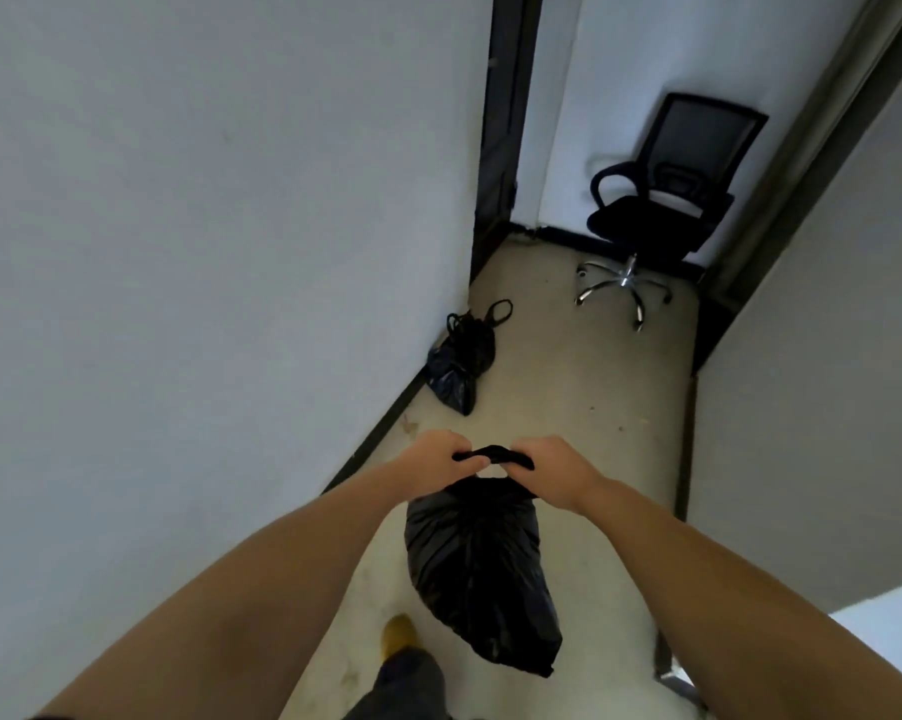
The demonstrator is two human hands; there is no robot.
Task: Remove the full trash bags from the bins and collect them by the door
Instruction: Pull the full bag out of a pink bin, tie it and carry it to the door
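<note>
A full black trash bag [477,569] hangs in the air in front of me, above the pale floor. My left hand [436,459] and my right hand [547,467] both grip its twisted top, one at each end of the handle loop. A second black trash bag [459,363], tied with loose handles, lies on the floor against the left wall, just before the dark door frame [501,132].
A black mesh office chair [662,200] on a chrome star base stands at the corridor's far end. White walls close in on both sides. A dark door edge [802,163] runs along the right. My foot in a yellow shoe [399,634] is below the bag.
</note>
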